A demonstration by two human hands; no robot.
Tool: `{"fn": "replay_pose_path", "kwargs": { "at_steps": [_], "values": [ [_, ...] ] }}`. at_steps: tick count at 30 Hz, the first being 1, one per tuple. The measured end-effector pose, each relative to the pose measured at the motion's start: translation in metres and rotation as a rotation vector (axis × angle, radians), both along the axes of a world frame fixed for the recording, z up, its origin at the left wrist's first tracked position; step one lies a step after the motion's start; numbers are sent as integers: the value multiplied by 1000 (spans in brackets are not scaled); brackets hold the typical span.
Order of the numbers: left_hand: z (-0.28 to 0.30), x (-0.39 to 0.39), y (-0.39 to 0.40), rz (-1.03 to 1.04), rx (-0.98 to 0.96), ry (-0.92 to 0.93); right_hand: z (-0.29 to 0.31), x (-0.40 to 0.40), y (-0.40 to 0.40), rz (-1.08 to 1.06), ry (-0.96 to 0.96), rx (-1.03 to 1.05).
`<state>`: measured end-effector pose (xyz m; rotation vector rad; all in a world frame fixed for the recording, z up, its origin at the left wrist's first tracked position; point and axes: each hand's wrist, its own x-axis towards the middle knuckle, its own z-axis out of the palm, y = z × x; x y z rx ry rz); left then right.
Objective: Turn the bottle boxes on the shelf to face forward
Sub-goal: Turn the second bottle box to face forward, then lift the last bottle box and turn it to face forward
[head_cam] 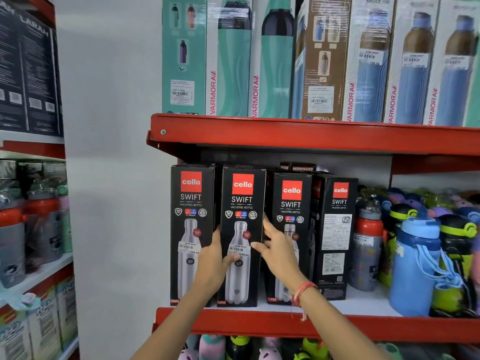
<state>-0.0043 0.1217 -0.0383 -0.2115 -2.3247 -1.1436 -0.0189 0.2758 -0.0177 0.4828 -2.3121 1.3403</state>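
Note:
Several black Cello Swift bottle boxes stand in a row on the middle red shelf [259, 322]. The first box [191, 203], the second box [242, 201] and the third box [291, 201] show their bottle picture to the front. The fourth box [336, 229] is turned and shows its printed side panel. My left hand [214, 258] grips the second box's left edge, thumb on its front. My right hand [276, 246] rests with fingers spread on that box's right edge, in the gap beside the third box.
Loose plastic bottles [413, 261] crowd the shelf right of the boxes. Tall Varmora boxes [233, 61] fill the upper shelf. Another rack [33, 203] with bottles and boxes stands left, past a white wall. More bottles sit on the shelf below.

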Motion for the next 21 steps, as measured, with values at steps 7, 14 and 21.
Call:
{"fn": "replay_pose_path", "kwargs": {
  "at_steps": [7,14,21],
  "values": [
    [-9,7,9,100,-86,-50,8,22,27,-269,363,-191],
    [-23,16,30,225,-304,220,-5,-7,107,-765,176,-123],
    [-17,27,66,160,-360,461,-34,-24,135,-621,-172,-183]
  ]
}}
